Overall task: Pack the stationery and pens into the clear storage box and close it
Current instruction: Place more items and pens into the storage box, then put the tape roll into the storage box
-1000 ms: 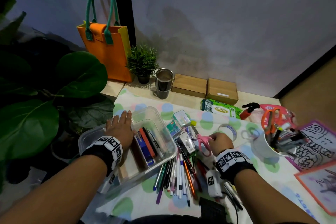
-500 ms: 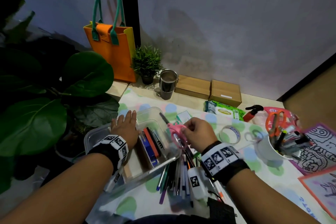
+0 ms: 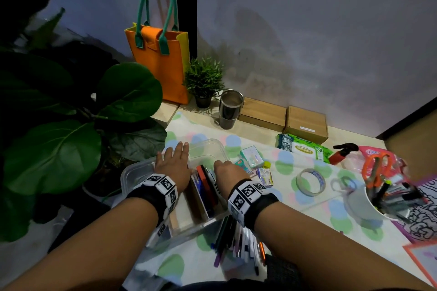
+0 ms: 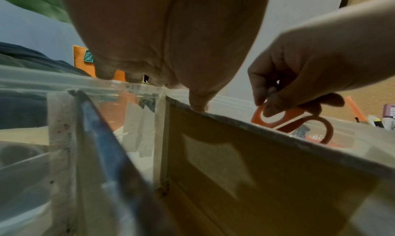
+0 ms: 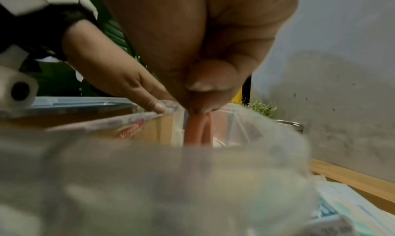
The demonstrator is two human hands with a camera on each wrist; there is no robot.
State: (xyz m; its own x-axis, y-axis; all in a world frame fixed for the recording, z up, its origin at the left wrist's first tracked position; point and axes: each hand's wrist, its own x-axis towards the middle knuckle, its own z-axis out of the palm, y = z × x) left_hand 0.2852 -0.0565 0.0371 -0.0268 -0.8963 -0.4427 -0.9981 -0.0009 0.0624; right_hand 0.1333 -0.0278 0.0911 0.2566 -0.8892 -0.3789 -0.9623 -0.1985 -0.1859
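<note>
The clear storage box (image 3: 214, 146) sits at the table's left edge with flat blue and red packs (image 3: 204, 181) standing inside. My left hand (image 3: 173, 160) lies on its far left rim with straight fingers; in the left wrist view the left hand (image 4: 166, 36) touches the rim and a brown card's edge. My right hand (image 3: 227, 168) reaches down into the box and pinches the pink-orange scissors (image 4: 295, 114) by the handles. The right wrist view shows the scissors (image 5: 196, 131) hanging blades-down inside the box. Loose pens (image 3: 236, 238) lie beside the box's near corner.
On the dotted cloth lie small stationery boxes (image 3: 250, 156), a tape roll (image 3: 309, 182) and a wipes pack (image 3: 302, 149). A white cup (image 3: 359, 205) of pens and orange scissors stands right. Behind are a steel tumbler (image 3: 230, 108), cardboard boxes (image 3: 262, 113), an orange bag (image 3: 160, 66); big leaves (image 3: 71, 137) crowd the left.
My right hand picked the scissors off the table, carried them left and lowered them into the box. The left hand stayed on the box rim.
</note>
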